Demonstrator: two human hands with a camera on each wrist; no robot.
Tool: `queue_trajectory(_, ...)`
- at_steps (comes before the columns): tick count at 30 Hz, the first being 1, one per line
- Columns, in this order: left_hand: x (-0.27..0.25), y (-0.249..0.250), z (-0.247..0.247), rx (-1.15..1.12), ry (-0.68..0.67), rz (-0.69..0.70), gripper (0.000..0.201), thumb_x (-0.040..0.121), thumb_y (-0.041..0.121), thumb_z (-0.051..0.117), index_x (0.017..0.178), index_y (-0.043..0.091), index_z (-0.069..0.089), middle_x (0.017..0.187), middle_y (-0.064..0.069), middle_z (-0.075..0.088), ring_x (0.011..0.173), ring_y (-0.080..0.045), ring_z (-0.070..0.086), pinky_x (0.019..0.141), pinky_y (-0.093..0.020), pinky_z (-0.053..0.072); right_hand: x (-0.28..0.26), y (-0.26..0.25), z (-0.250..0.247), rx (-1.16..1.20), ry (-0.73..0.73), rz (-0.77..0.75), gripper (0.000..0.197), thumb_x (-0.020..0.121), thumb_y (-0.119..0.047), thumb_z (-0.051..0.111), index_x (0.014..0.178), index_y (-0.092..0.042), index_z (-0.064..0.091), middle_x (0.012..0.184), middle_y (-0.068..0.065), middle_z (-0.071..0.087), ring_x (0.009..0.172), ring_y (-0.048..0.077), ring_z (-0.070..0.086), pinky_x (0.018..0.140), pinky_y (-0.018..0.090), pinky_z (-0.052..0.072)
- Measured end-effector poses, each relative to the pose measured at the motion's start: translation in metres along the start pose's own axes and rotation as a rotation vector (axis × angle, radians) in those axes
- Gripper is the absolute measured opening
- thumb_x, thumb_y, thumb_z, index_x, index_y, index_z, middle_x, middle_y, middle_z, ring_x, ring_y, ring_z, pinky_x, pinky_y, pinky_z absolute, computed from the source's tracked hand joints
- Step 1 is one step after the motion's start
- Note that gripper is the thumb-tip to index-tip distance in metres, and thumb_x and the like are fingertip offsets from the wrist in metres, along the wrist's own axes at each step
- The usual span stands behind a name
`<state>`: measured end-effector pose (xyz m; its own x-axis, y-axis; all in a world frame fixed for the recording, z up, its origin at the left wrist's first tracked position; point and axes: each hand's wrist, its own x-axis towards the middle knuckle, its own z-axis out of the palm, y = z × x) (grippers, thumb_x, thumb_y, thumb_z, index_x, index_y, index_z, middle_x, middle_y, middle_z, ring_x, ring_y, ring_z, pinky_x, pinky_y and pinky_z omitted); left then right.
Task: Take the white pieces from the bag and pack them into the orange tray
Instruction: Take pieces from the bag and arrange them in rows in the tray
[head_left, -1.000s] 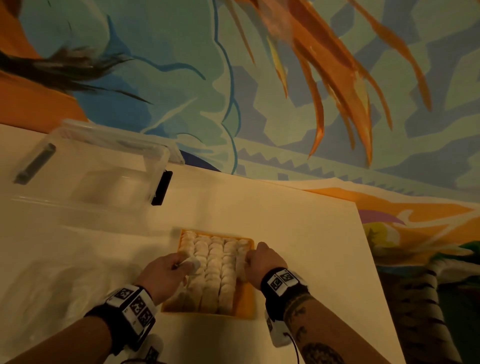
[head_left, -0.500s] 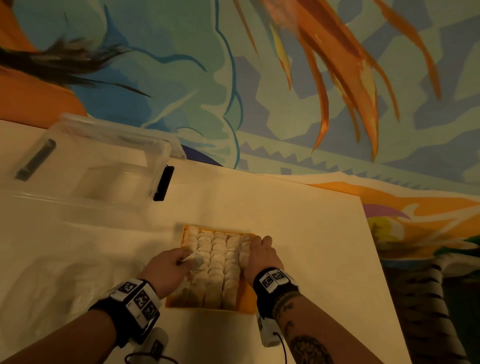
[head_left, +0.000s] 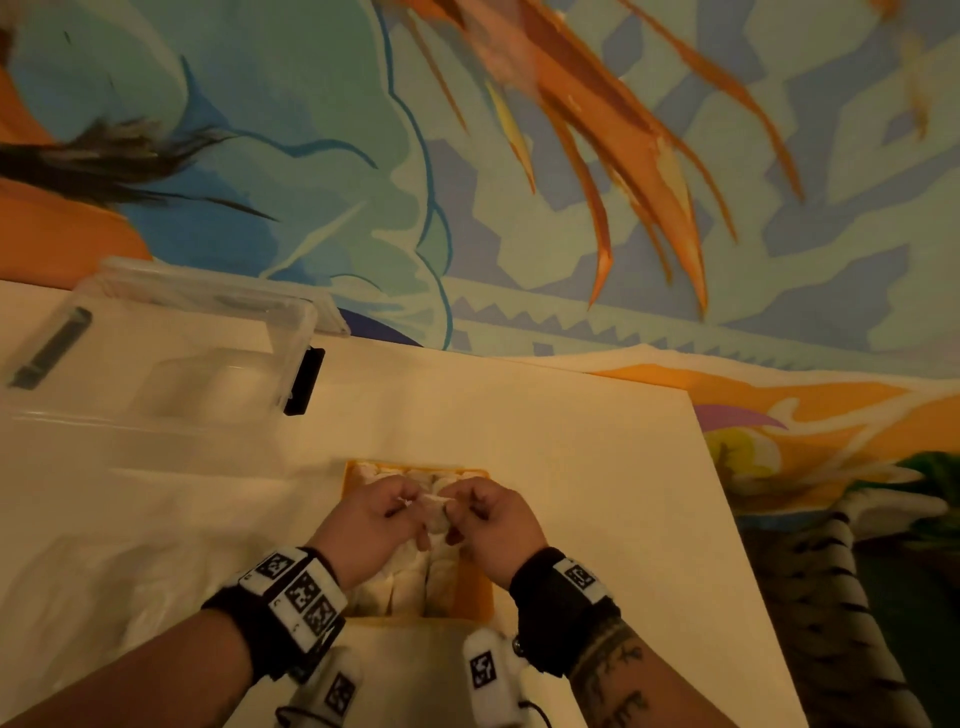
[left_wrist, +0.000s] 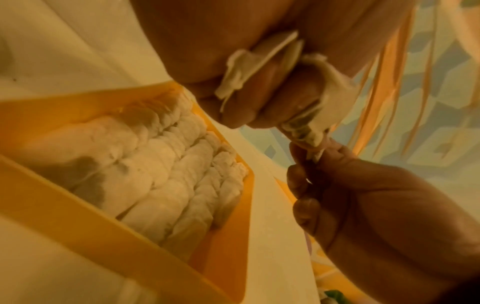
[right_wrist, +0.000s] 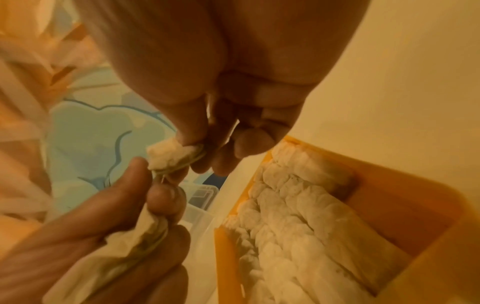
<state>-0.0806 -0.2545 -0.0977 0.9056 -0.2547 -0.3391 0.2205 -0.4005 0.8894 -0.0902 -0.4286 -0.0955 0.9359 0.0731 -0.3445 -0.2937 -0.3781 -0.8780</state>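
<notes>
Far out to the left of both hands, on the pale table (head_left: 519, 415): a clear plastic box (head_left: 171, 358) with a black latch, and nearer, a crumpled clear bag (head_left: 93, 587) lying flat beside the left forearm. Left hand (head_left: 371, 522) raised just above the orange tray (head_left: 475, 597), fingers curled, thumb and fingertips pinching one end of a white piece (head_left: 431, 506); in the left wrist view more thin white material (left_wrist: 249, 63) tucked against the palm, whether part of the same piece or a second one not clear. Between the two hands, that white piece held in the air, a small crumpled wad (right_wrist: 168, 153) with something thin and greenish wound round its middle, kind not clear. Right hand (head_left: 491, 525) level with the left and almost touching it, fingers curled too, thumb and forefinger pinching the other end of the same piece. Directly below both hands, the tray packed with rows of white pieces (left_wrist: 166, 170) standing close together, a strip of bare orange floor left on the side under the right wrist. Beyond the table edge to the right of the right hand, a painted floor (head_left: 779, 426) in orange, blue and green.
</notes>
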Motion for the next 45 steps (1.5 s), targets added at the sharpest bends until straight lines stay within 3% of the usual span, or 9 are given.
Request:
queue_trajectory(3,-0.004,0.005,0.008,-0.099,-0.012,-0.023,0.022,0.100,0.033,0.052,0.091,0.022,0.069,0.076,-0.003,0.075,0.057,-0.013,0.051,0.052,-0.023,0.043,-0.015,-0.002,-0.009,0.215,0.041,0.020,0.014,0.097,-0.004,0.053,0.096,-0.013,0.064,0.081,0.001,0.069,0.063,0.010,0.063,0.051,0.019,0.046)
queue_trajectory(10,-0.008,0.014,0.027,-0.181,-0.036,0.013,0.008,0.094,0.015,0.063,0.097,0.013,0.070,0.071,-0.003,0.074,0.071,-0.008,0.066,0.080,-0.032,0.049,-0.034,0.005,-0.023,0.260,0.052,0.001,0.028,0.099,-0.002,0.047,0.122,-0.015,0.055,0.079,0.001,0.061,0.058,-0.004,0.060,0.051,0.011,0.044)
queue_trajectory(16,-0.003,0.008,0.024,-0.148,0.069,0.042,0.016,0.092,0.015,0.065,0.094,0.028,0.073,0.080,-0.004,0.076,0.074,-0.031,0.068,0.070,-0.037,0.053,-0.038,0.013,-0.023,0.046,0.008,-0.058,0.031,0.097,-0.010,0.054,0.121,-0.029,0.051,0.080,-0.005,0.065,0.073,-0.002,0.062,0.068,0.013,0.047)
queue_trajectory(22,-0.002,-0.001,0.018,-0.093,0.109,0.032,0.019,0.092,0.044,0.060,0.101,0.034,0.074,0.090,0.013,0.076,0.087,-0.003,0.070,0.082,-0.025,0.053,-0.030,0.020,-0.017,-0.142,0.089,-0.063,0.036,0.092,-0.025,0.062,0.125,-0.037,0.053,0.089,-0.012,0.064,0.085,0.005,0.059,0.082,0.019,0.047)
queue_trajectory(30,0.003,-0.009,0.019,-0.024,0.052,0.040,0.012,0.087,0.020,0.073,0.089,0.031,0.076,0.089,0.014,0.076,0.086,0.004,0.069,0.080,-0.015,0.050,-0.019,0.009,-0.016,-0.173,-0.027,-0.087,0.042,0.085,-0.023,0.073,0.125,-0.030,0.062,0.092,-0.012,0.064,0.072,-0.010,0.056,0.068,0.003,0.042)
queue_trajectory(34,0.007,-0.012,0.013,0.107,0.102,-0.020,0.005,0.090,0.035,0.068,0.094,0.038,0.068,0.082,0.017,0.073,0.082,0.006,0.064,0.068,-0.010,0.045,0.004,0.006,-0.024,-0.315,-0.028,-0.016,0.021,0.088,-0.023,0.068,0.109,-0.027,0.070,0.091,-0.007,0.067,0.077,0.004,0.061,0.065,0.005,0.043)
queue_trajectory(37,0.010,-0.019,-0.001,0.098,0.219,-0.137,0.015,0.095,0.040,0.056,0.091,0.032,0.068,0.072,0.017,0.073,0.080,-0.009,0.067,0.064,-0.020,0.046,0.020,0.003,-0.037,-0.429,0.084,0.038,0.001,0.090,-0.028,0.062,0.090,-0.028,0.063,0.086,-0.007,0.064,0.080,0.012,0.059,0.061,0.011,0.040)
queue_trajectory(40,0.013,-0.032,-0.014,-0.041,0.275,-0.253,0.016,0.095,0.035,0.055,0.090,0.027,0.068,0.070,0.012,0.074,0.075,-0.022,0.064,0.060,-0.029,0.044,0.029,0.003,-0.039,-0.571,0.009,0.083,0.001,0.091,-0.028,0.058,0.092,-0.028,0.057,0.091,-0.003,0.063,0.084,0.018,0.058,0.070,0.023,0.041)
queue_trajectory(45,0.014,-0.047,-0.021,-0.011,0.262,-0.285,0.008,0.093,0.027,0.060,0.093,0.024,0.068,0.067,0.008,0.074,0.071,-0.012,0.061,0.063,-0.029,0.042,0.038,0.011,-0.025,-0.910,-0.229,0.153,0.025,0.087,-0.032,0.056,0.111,-0.023,0.061,0.116,0.006,0.064,0.102,0.027,0.061,0.082,0.032,0.052)
